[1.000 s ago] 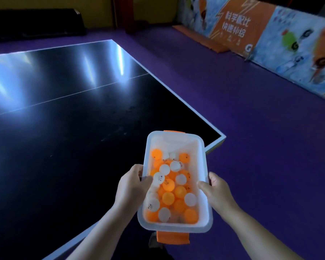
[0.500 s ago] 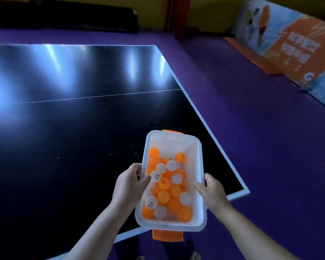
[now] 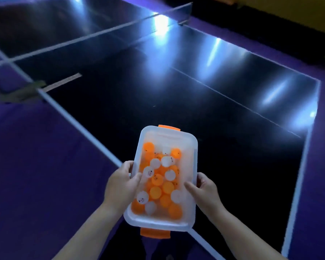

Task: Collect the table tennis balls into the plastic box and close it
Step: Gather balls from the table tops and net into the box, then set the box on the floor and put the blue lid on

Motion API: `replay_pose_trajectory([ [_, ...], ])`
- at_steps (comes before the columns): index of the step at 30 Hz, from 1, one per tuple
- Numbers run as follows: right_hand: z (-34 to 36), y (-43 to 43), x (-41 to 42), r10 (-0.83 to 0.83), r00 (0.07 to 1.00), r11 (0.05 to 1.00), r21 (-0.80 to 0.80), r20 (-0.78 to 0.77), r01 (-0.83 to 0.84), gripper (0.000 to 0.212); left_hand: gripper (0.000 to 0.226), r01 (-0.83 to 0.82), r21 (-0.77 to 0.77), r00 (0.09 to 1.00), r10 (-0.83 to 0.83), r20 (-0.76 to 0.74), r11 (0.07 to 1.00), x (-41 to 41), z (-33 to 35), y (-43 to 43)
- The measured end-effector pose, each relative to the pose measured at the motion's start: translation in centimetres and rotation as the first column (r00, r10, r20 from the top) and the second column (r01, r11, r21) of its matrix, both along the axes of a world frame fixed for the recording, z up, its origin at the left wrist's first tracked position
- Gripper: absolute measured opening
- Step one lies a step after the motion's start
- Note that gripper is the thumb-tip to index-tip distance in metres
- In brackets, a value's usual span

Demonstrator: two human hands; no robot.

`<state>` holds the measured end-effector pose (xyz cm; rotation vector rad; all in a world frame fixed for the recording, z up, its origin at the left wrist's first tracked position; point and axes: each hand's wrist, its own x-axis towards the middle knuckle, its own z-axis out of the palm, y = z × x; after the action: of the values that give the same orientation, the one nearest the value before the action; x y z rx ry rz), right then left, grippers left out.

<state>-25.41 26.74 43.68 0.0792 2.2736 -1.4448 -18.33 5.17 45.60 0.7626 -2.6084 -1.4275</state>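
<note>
Near: I carry the box (image 3: 169, 135) in both hands, in the air over the near corner of the table (image 3: 223, 119). It does not touch the top.

Left hand (image 3: 120, 186): fingers curled under the left long wall, thumb over the rim. Right hand (image 3: 204, 188): the same on the right wall, thumb laid inward over the rim. Both grips sit at the near half of the box.

Handling, my estimate: light, thin translucent plastic that flexes if squeezed. The walls look smooth, so I support from beneath rather than pinch. Keep it level, since the balls shift on any tilt.

Contents: balls (image 3: 159, 186), orange and white mixed, more than one layer deep, heaped toward the near end. The far end is bare. An orange latch (image 3: 155, 233) hangs at the near end, with a second at the far end. No lid in view; closing is not yet done.

Far: no loose balls seen on the table. The net (image 3: 101, 32) crosses beyond, over purple floor (image 3: 36, 166).
</note>
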Motion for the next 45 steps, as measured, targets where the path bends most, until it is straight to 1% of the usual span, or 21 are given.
replay_pose_trajectory([
  [2, -0.8, -1.4, 1.0, 0.11, 0.994, 0.993, 0.031, 0.011, -0.11, 0.006, 0.005, -0.125, -0.018, 0.992, 0.126, 0.029, 0.992, 3.3, -0.2, -0.4],
  [3, -1.1, -2.3, 1.7, 0.159, 0.987, 0.986, 0.046, 0.005, -0.159, 0.009, 0.006, -0.181, -0.026, 0.982, 0.182, 0.043, 0.983, 5.0, -0.2, -0.7],
  [6, -1.7, -5.1, 4.1, 0.279, 0.96, 0.956, 0.104, -0.023, -0.275, 0.028, 0.009, -0.315, -0.042, 0.945, 0.318, 0.079, 0.948, 9.6, -0.3, -1.7],
  [8, -2.3, -6.8, 5.9, 0.346, 0.938, 0.932, 0.116, -0.004, -0.343, 0.03, 0.01, -0.378, -0.041, 0.92, 0.38, 0.092, 0.925, 12.5, -0.5, -2.5],
  [10, -3.0, -8.3, 7.9, 0.389, 0.92, 0.915, 0.099, 0.033, -0.391, 0.028, 0.012, -0.408, -0.053, 0.905, 0.412, 0.104, 0.911, 15.3, -0.9, -3.4],
  [13, -4.5, -10.1, 10.9, 0.426, 0.901, 0.892, 0.128, 0.083, -0.433, 0.031, 0.014, -0.415, -0.083, 0.893, 0.423, 0.154, 0.906, 19.0, -2.4, -5.0],
  [17, -8.8, -12.2, 14.5, 0.433, 0.887, 0.872, 0.175, 0.162, -0.457, 0.033, 0.016, -0.4, -0.074, 0.885, 0.406, 0.227, 0.914, 22.9, -6.8, -7.3],
  [19, -11.6, -12.6, 16.0, 0.42, 0.875, 0.868, 0.174, 0.242, -0.464, 0.032, 0.015, -0.402, -0.06, 0.879, 0.404, 0.255, 0.914, 24.5, -9.6, -7.4],
  [21, -14.7, -12.6, 17.3, 0.391, 0.856, 0.871, 0.164, 0.338, -0.463, 0.026, 0.013, -0.407, -0.054, 0.871, 0.405, 0.279, 0.912, 25.6, -12.8, -7.4],
  [24, -20.0, -12.5, 18.2, 0.354, 0.839, 0.877, 0.166, 0.412, -0.451, 0.019, 0.01, -0.375, -0.102, 0.86, 0.387, 0.332, 0.921, 25.9, -18.9, -7.5],
  [27, -26.9, -12.3, 18.0, 0.317, 0.816, 0.874, 0.185, 0.483, -0.449, 0.012, 0.015, -0.328, -0.135, 0.847, 0.354, 0.396, 0.935, 24.7, -26.8, -7.5],
  [30, -35.6, -11.6, 16.8, 0.302, 0.83, 0.869, 0.222, 0.47, -0.442, 0.012, 0.032, -0.288, -0.13, 0.838, 0.315, 0.445, 0.949, 22.6, -36.4, -7.3],
  [31, -38.6, -11.2, 16.4, 0.286, 0.839, 0.869, 0.244, 0.463, -0.431, 0.012, 0.037, -0.283, -0.118, 0.845, 0.306, 0.439, 0.952, 22.0, -39.7, -7.1],
  [34, -47.5, -9.9, 15.3, 0.186, 0.873, 0.888, 0.304, 0.451, -0.346, 0.012, 0.042, -0.268, -0.089, 0.874, 0.281, 0.396, 0.959, 20.0, -49.8, -6.1],
  [35, -50.2, -9.6, 14.9, 0.155, 0.881, 0.894, 0.317, 0.447, -0.318, 0.012, 0.04, -0.282, -0.097, 0.865, 0.296, 0.405, 0.955, 19.4, -52.8, -5.8],
  [38, -58.5, -8.6, 13.5, 0.061, 0.913, 0.909, 0.356, 0.403, -0.218, 0.016, 0.035, -0.394, -0.141, 0.804, 0.414, 0.427, 0.908, 18.1, -61.3, -4.6],
  [41, -65.1, -8.2, 12.0, -0.038, 0.935, 0.913, 0.393, 0.353, -0.112, 0.022, 0.039, -0.403, -0.17, 0.781, 0.435, 0.448, 0.899, 16.8, -68.3, -3.0],
  [43, -68.6, -8.3, 11.2, -0.061, 0.942, 0.925, 0.374, 0.33, -0.071, 0.021, 0.038, -0.475, -0.139, 0.776, 0.489, 0.399, 0.869, 15.6, -71.8, -2.6],
  [45, -71.6, -8.5, 10.9, -0.083, 0.944, 0.94, 0.338, 0.319, -0.032, 0.022, 0.034, -0.577, -0.084, 0.734, 0.561, 0.383, 0.813, 14.3, -74.5, -2.8],
])
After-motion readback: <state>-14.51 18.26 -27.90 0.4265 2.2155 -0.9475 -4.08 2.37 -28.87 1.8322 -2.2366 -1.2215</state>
